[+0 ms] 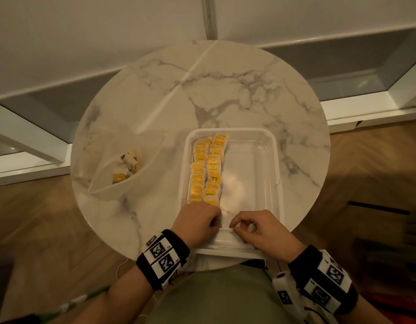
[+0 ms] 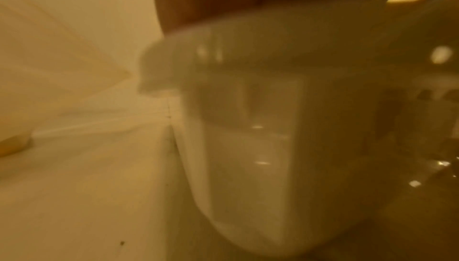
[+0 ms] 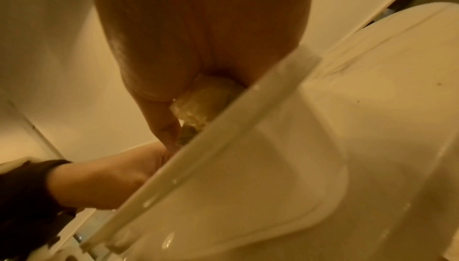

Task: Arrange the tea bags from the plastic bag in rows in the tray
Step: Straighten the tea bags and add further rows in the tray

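My right hand (image 1: 256, 226) fingers pinch a tea bag (image 3: 206, 104) at the near end of the tray (image 1: 278, 174); the rows (image 1: 207, 169) run away, just left. My left hand (image 1: 197, 220) is curled; I can't tell around what.

— What sort of place is this?
— A home, by the look of it: 1 small round marble table (image 1: 237, 90) stands on a herringbone wood floor (image 1: 365, 160), close to a white wall (image 1: 85, 31) with a white baseboard (image 1: 365, 111), in dim warm light.
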`<state>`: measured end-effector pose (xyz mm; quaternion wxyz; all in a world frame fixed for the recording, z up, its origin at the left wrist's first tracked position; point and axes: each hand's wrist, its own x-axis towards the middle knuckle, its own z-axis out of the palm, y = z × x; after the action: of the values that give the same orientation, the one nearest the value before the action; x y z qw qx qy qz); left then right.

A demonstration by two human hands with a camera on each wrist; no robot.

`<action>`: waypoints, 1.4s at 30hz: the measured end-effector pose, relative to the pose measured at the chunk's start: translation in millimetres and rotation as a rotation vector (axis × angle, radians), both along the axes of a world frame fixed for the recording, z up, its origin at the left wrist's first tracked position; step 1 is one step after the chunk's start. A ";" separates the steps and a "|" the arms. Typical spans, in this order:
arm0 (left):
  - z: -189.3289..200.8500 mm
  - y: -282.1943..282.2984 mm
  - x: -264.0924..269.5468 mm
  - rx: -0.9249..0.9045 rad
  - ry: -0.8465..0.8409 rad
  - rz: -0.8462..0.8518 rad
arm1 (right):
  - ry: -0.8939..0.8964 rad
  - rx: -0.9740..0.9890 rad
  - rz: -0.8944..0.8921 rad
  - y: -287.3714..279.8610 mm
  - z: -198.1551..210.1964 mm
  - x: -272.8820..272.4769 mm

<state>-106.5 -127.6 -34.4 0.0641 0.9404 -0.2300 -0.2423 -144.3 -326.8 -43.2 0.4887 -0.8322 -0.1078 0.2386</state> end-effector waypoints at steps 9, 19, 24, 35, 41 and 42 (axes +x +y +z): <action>11.2 6.0 -4.9 -0.148 -0.067 0.077 | 0.184 0.198 -0.175 2.2 13.3 6.6; 17.0 34.7 -40.3 -0.200 0.108 0.018 | 0.562 0.415 -0.344 15.1 18.6 35.9; 9.1 42.2 -52.0 -0.203 0.089 0.093 | 0.593 0.327 -0.285 24.2 22.2 39.2; 2.3 52.1 -58.5 -0.779 -0.041 0.523 | 0.439 0.184 -0.065 57.8 45.2 35.4; 9.6 47.1 -35.1 -0.968 0.045 0.587 | 0.404 0.133 -0.037 63.9 56.3 26.9; 9.6 44.9 -33.0 -0.965 0.079 0.568 | 0.393 0.115 -0.022 63.7 57.5 25.2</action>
<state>-139.5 -82.7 -24.8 0.5585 0.8196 -0.0500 -0.1177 -119.1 -263.1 14.2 0.5496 -0.7416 -0.0146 0.3845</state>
